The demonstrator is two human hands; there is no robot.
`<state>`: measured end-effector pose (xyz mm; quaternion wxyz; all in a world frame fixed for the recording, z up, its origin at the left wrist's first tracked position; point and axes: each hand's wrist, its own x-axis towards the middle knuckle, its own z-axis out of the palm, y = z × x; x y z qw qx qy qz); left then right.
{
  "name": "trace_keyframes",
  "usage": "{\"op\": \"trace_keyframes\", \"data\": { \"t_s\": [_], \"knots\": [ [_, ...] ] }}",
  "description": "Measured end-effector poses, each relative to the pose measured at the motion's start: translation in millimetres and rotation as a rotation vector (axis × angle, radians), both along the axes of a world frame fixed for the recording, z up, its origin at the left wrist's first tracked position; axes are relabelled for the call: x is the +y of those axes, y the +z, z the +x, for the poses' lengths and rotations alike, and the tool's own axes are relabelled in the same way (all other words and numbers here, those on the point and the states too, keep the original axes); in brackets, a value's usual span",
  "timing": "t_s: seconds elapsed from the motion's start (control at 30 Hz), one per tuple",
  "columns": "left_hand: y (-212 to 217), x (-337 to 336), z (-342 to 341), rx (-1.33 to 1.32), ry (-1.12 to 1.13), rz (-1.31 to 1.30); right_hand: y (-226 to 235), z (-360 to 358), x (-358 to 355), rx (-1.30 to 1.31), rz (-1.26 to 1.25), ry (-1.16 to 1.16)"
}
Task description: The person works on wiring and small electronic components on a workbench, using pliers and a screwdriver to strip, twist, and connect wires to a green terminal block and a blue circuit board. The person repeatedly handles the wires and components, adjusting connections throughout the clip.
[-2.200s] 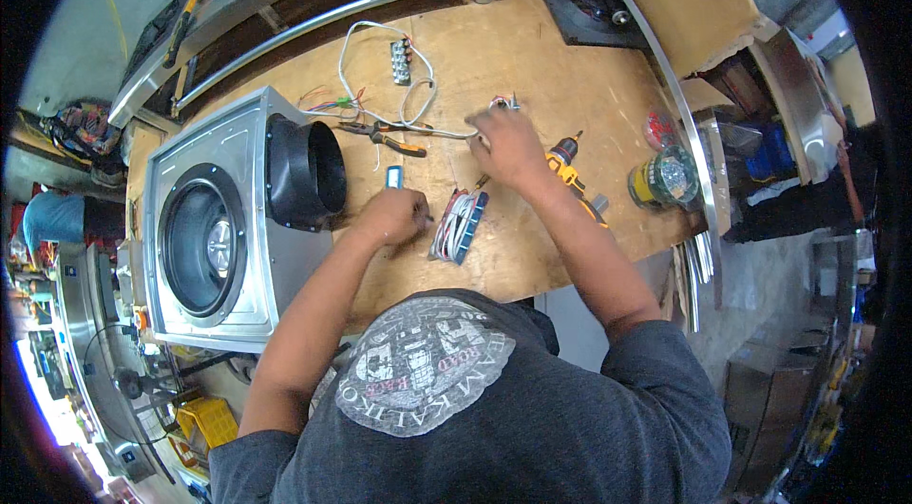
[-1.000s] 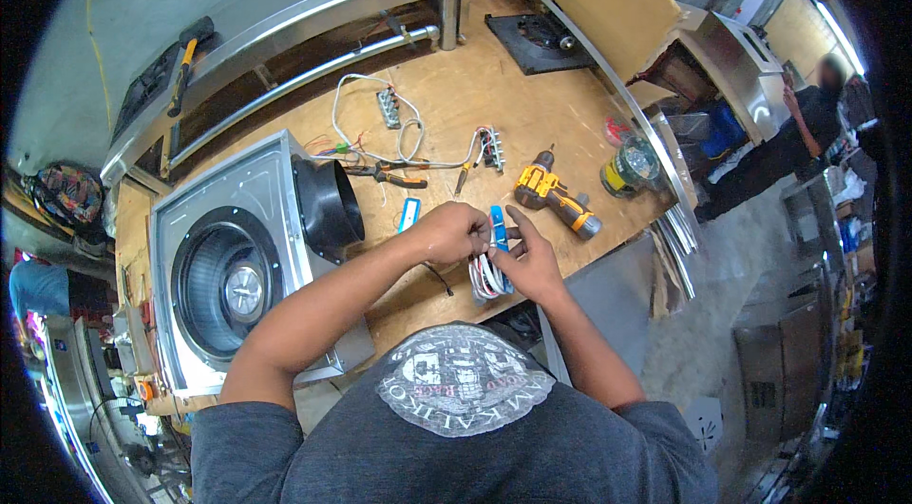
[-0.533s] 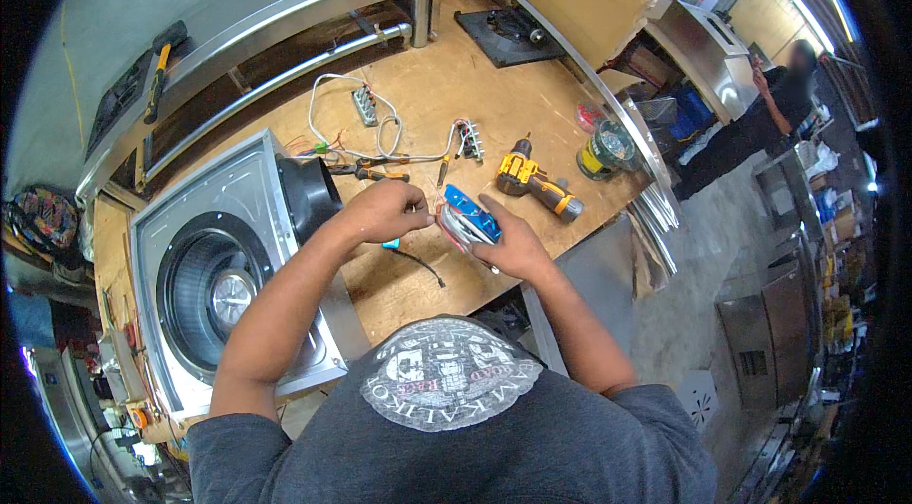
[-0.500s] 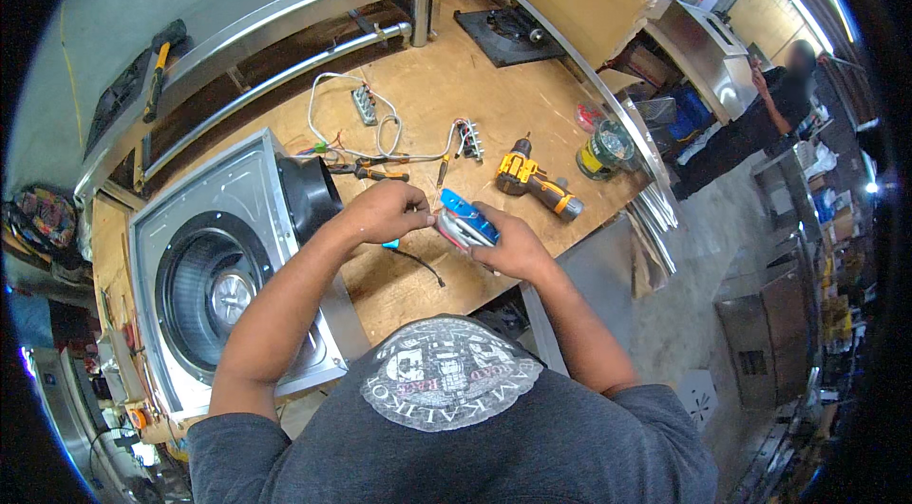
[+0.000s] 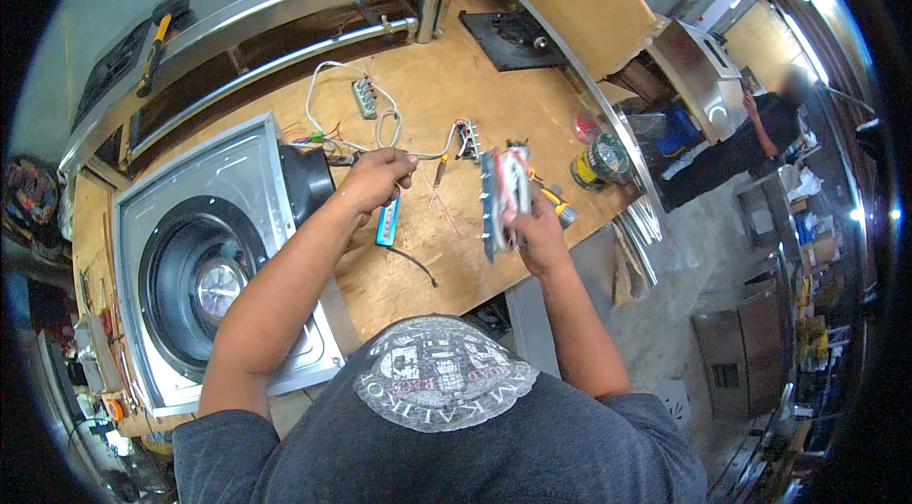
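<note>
Over the workbench, my right hand (image 5: 538,236) grips a narrow blue-edged panel (image 5: 489,205) with white and red wires bundled against it; motion blurs it. My left hand (image 5: 375,186) is closed, fingers curled together, and whatever they pinch cannot be made out. Just beneath that hand lies a slim blue-framed strip (image 5: 387,223) with a pale face, and a short black cable (image 5: 413,266) trails nearby. A yellow-handled screwdriver (image 5: 442,168) and thin loose wires (image 5: 446,211) rest between my hands. Partly behind the panel is a yellow cordless drill (image 5: 553,200).
At left stands a grey metal housing with a round fan (image 5: 214,290). A white cord (image 5: 311,105) with a terminal block (image 5: 364,97) lies farther back. A jar (image 5: 603,162) sits at right. Behind are a steel stove frame (image 5: 275,5) and a hammer (image 5: 157,48); another person (image 5: 750,138) stands far right.
My right hand has moved right with the panel, turning it upright in front of the drill. The left hand has drawn away from it, leftward and up, and more of the blue-framed strip shows.
</note>
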<state>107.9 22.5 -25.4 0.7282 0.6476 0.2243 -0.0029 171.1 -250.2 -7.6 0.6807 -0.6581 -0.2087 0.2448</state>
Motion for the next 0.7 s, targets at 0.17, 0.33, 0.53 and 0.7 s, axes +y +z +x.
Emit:
{"op": "trace_keyframes", "data": {
  "t_s": [0.17,0.33,0.53,0.7],
  "knots": [
    [-5.2,-15.3,-6.0,-0.051,-0.385,1.028,-6.0,4.6,4.7,0.227,0.248,-0.011],
    [0.7,-28.2,-7.3,-0.186,-0.291,0.976,-14.7,-10.1,20.5,0.133,0.12,-0.137],
    [29.5,-40.9,-21.9,-0.347,-0.242,0.648,8.6,-29.9,27.6,-0.433,-0.343,-0.069],
    [12.8,-18.6,-17.0,-0.268,-0.5,0.521,11.9,-28.8,18.4,-0.48,-0.407,0.11]
  ]
}}
